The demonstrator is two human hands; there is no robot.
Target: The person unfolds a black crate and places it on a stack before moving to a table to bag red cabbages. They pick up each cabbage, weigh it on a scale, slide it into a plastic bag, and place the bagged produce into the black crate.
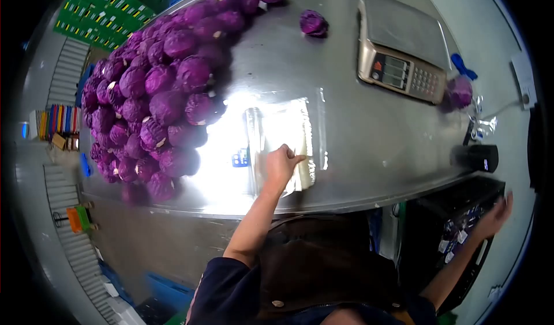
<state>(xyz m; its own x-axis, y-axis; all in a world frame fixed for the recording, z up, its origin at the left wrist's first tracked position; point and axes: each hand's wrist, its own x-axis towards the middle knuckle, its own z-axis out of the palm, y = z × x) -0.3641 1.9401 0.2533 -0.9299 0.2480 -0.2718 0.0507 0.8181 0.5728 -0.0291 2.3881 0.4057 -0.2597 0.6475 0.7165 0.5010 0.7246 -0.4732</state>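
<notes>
My left hand rests over a flat stack of clear plastic bags on the steel table, thumb and fingers pinched together at the bags' right edge. The bags shine under the light. Out to the right, my right hand is raised over a black crate, its fingers stretched out and nothing visible in it. A big pile of red cabbages covers the table's left side. One single red cabbage lies apart near the back.
A weighing scale stands at the back right, with another cabbage beside it. A black device sits near the table's right end. Green crates are stacked at the far left. The steel table has a curved front edge.
</notes>
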